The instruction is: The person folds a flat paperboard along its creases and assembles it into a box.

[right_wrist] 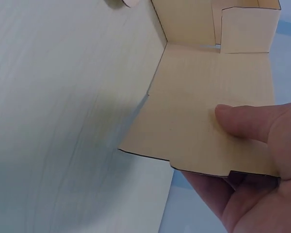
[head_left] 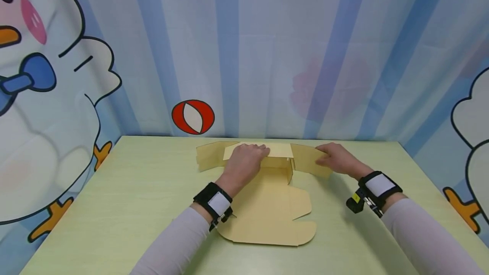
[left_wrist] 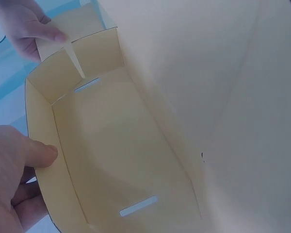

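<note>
A partly folded cardboard box (head_left: 263, 198) lies on the table, its lid panel flat toward the person and its far end standing up. My left hand (head_left: 246, 160) grips the upright far wall (left_wrist: 43, 160), with the thumb on the inner side. On the right, my right hand (head_left: 340, 158) pinches the side flap (right_wrist: 184, 116) between thumb and fingers. That flap sticks outward, above the table top. The opposite side flap (head_left: 210, 156) also points outward and is untouched. Two slots show in the box's inner panel (left_wrist: 106, 131) in the left wrist view.
The pale wooden table (head_left: 114, 207) carries the box. Behind it hangs a blue striped curtain (head_left: 259, 54) printed with cartoon figures and a red ball. Each wrist wears a black strap, and a small camera (head_left: 355, 203) hangs at the right one.
</note>
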Action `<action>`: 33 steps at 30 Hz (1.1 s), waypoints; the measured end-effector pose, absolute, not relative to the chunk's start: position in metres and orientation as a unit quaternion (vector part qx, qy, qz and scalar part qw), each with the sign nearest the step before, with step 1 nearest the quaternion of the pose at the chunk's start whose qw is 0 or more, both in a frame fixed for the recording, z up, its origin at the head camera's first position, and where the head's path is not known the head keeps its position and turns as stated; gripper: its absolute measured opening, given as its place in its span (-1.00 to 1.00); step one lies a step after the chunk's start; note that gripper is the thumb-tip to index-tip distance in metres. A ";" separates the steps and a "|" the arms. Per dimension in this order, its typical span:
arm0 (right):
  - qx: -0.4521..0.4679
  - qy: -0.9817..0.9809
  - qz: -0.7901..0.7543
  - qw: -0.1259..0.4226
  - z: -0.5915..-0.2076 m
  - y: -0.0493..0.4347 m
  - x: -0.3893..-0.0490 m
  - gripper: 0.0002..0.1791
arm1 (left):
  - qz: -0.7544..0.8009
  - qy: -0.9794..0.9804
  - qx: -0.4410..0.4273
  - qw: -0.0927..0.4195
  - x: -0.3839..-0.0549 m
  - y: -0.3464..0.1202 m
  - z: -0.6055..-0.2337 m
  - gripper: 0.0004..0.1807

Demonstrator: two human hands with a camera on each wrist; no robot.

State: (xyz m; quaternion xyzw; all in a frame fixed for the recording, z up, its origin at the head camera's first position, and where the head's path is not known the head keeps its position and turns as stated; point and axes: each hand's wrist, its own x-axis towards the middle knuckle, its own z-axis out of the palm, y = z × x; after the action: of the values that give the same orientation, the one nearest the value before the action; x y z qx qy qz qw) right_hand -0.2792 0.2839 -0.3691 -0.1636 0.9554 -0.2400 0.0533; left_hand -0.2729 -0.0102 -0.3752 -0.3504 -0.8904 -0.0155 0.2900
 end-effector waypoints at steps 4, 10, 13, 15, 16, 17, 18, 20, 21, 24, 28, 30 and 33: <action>-0.176 0.952 -0.242 0.063 -0.365 0.282 -0.275 -0.53 | -0.015 -0.889 -0.352 0.293 -0.274 -0.011 -0.376 -0.65; -0.202 0.949 -0.235 0.061 -0.361 0.277 -0.267 -0.59 | -0.014 -0.887 -0.354 0.296 -0.274 -0.010 -0.378 -0.67; -0.224 0.947 -0.224 0.053 -0.360 0.274 -0.265 -0.67 | -0.015 -0.887 -0.353 0.296 -0.274 -0.010 -0.377 -0.68; -0.236 0.945 -0.220 0.050 -0.359 0.272 -0.262 -0.77 | -0.014 -0.887 -0.353 0.297 -0.275 -0.010 -0.377 -0.69; -0.243 0.944 -0.217 0.048 -0.359 0.270 -0.261 -0.80 | -0.014 -0.887 -0.353 0.297 -0.275 -0.010 -0.378 -0.69; -0.247 0.944 -0.215 0.047 -0.359 0.269 -0.259 -0.86 | -0.013 -0.887 -0.353 0.298 -0.275 -0.009 -0.378 -0.69; -0.251 0.943 -0.214 0.046 -0.358 0.267 -0.258 -0.93 | -0.012 -0.886 -0.354 0.299 -0.275 -0.009 -0.378 -0.69; -0.255 0.942 -0.213 0.044 -0.356 0.263 -0.254 -0.94 | -0.011 -0.885 -0.354 0.302 -0.275 -0.009 -0.379 -0.69; -0.258 0.941 -0.213 0.042 -0.355 0.262 -0.252 -0.89 | -0.011 -0.885 -0.354 0.303 -0.275 -0.009 -0.379 -0.69; -0.266 0.939 -0.217 0.039 -0.352 0.256 -0.248 -0.74 | -0.010 -0.885 -0.354 0.303 -0.275 -0.010 -0.379 -0.69; -0.270 0.938 -0.213 0.033 -0.350 0.249 -0.245 -0.67 | -0.007 -0.885 -0.354 0.302 -0.275 -0.010 -0.380 -0.70; -0.267 0.941 -0.208 0.029 -0.351 0.246 -0.244 -0.64 | -0.004 -0.884 -0.355 0.303 -0.274 -0.010 -0.380 -0.70; -0.259 0.944 -0.202 0.023 -0.352 0.242 -0.242 -0.59 | -0.004 -0.883 -0.356 0.306 -0.274 -0.010 -0.380 -0.70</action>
State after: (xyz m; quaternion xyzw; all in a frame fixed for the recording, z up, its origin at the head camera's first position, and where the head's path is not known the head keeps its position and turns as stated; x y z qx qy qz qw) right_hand -0.2420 0.2416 -0.3518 -0.2594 0.9441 -0.2021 0.0232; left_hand -0.2742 -0.0099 -0.3800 -0.3563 -0.8828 -0.0043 0.3060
